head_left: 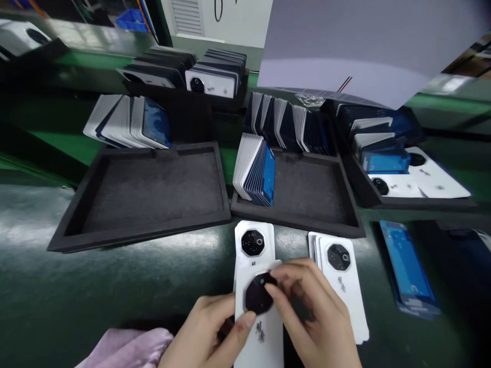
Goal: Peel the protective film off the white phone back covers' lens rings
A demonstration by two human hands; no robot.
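Note:
My left hand [215, 332] holds a white phone back panel [264, 342] by its left side, thumb on its face and fingers behind. The panel has a black octagonal camera window [259, 293] with a small teal spot. My right hand [312, 309] is closed in a pinch at that window's upper right edge. Whatever lies between its fingertips is too small to make out. Just beyond the held panel lies another white panel [245, 255] with a black octagon. A small stack of white panels [341, 286] lies to the right, partly behind my right hand.
Black foam trays [226, 204] stand ahead, the right one holding a row of panels [255, 171]. More panels [130, 120] lean behind the left tray [153, 148]. Blue-filmed panels [408, 266] lie at right. A large pale sheet [345, 46] hangs over the back right.

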